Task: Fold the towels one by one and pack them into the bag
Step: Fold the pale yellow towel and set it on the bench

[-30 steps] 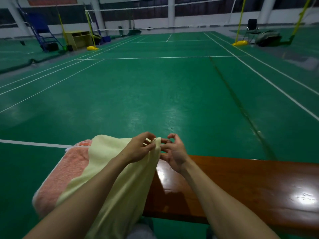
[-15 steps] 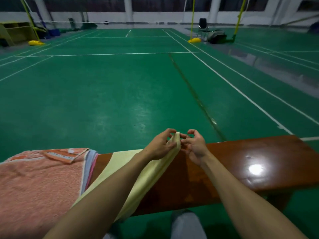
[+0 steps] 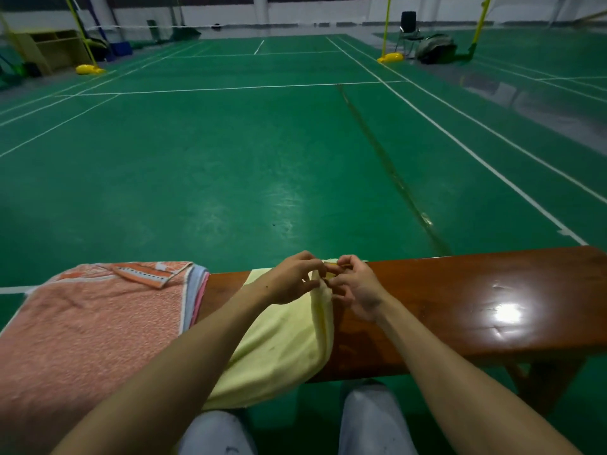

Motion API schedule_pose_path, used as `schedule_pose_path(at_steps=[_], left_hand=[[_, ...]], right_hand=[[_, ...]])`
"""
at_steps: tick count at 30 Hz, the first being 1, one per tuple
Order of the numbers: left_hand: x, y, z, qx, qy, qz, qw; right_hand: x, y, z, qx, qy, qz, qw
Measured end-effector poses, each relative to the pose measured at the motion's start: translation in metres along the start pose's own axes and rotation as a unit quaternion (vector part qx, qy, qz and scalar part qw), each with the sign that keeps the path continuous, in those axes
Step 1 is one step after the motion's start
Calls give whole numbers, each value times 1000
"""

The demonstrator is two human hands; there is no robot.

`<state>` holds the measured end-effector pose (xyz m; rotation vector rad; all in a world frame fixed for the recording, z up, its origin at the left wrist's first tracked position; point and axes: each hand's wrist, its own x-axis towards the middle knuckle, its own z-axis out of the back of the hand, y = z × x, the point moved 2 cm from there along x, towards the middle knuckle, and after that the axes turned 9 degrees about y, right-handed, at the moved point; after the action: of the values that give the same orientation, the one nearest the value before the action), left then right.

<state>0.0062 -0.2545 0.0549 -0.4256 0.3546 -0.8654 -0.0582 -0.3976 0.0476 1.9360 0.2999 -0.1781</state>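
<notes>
Glossy wooden bench (image 3: pixel 460 300) on green court floor (image 3: pixel 230 152).

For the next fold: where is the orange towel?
Head view, lower left: the orange towel tops a stack on the bench, left of the yellow towel.

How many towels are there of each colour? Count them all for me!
yellow towel: 1
orange towel: 1, lying on top of the two below
blue towel: 1, only its edge shows
pink towel: 1, only its edge shows
Total: 4 towels that can be seen
</notes>
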Motion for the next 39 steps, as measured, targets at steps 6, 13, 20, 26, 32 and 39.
schedule_pose_path(at_steps=[6, 13, 20, 26, 32, 39], left_hand=[[-29, 18, 8, 95, 72, 55, 991], [-50, 23, 10, 143, 132, 45, 980], [-70, 39, 25, 106, 50, 82, 990], [-96, 54, 39, 92, 15, 100, 991], [-114, 60, 45, 81, -7, 128, 988], [-127, 67, 50, 56, -36, 130, 989]], right_hand=[[8, -19, -29, -54, 50, -21, 997], [11, -35, -47, -107, 92, -52, 989], [5, -42, -51, -269, 115, -48, 955], [0, -50, -45, -310, 124, -23, 942], [-3, -57, -50, -301, 144, -16, 942], [-6, -73, -52, -282, 233, -93, 926]])
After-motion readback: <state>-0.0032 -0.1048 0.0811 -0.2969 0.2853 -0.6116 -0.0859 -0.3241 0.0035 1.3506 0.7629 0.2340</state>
